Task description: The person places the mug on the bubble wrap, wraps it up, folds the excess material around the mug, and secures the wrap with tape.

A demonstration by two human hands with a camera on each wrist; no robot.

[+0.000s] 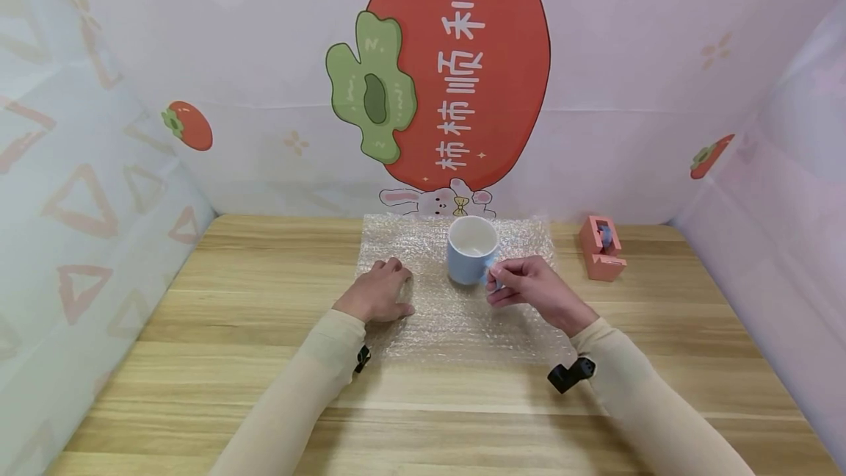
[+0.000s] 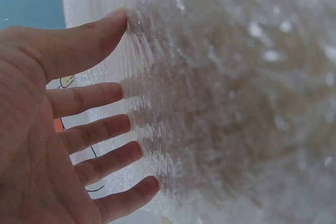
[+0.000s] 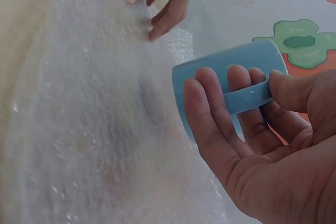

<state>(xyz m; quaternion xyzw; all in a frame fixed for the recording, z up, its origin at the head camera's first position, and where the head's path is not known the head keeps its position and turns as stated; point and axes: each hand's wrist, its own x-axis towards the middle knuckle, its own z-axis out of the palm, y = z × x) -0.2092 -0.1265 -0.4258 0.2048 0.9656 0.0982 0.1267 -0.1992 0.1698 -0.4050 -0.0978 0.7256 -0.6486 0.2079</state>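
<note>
A light blue mug [image 1: 465, 264] with a white inside stands upright over the far middle part of a sheet of bubble wrap [image 1: 429, 340]. Whether its base touches the sheet, I cannot tell. My right hand [image 1: 537, 289] holds the mug by its handle, thumb and fingers pinching it, as the right wrist view shows on the blue mug [image 3: 210, 69]. To the mug's left, my left hand [image 1: 378, 292] rests its fingertips on the bubble wrap. In the left wrist view, the fingers of the left hand [image 2: 31, 145] are spread and touch the wrap [image 2: 236, 108].
A pink tape dispenser [image 1: 601, 255] stands on the wooden table [image 1: 251, 300], right of the bubble wrap. Behind the table rises a printed cloth backdrop [image 1: 264, 57] with a large red persimmon, and cloth walls border both sides.
</note>
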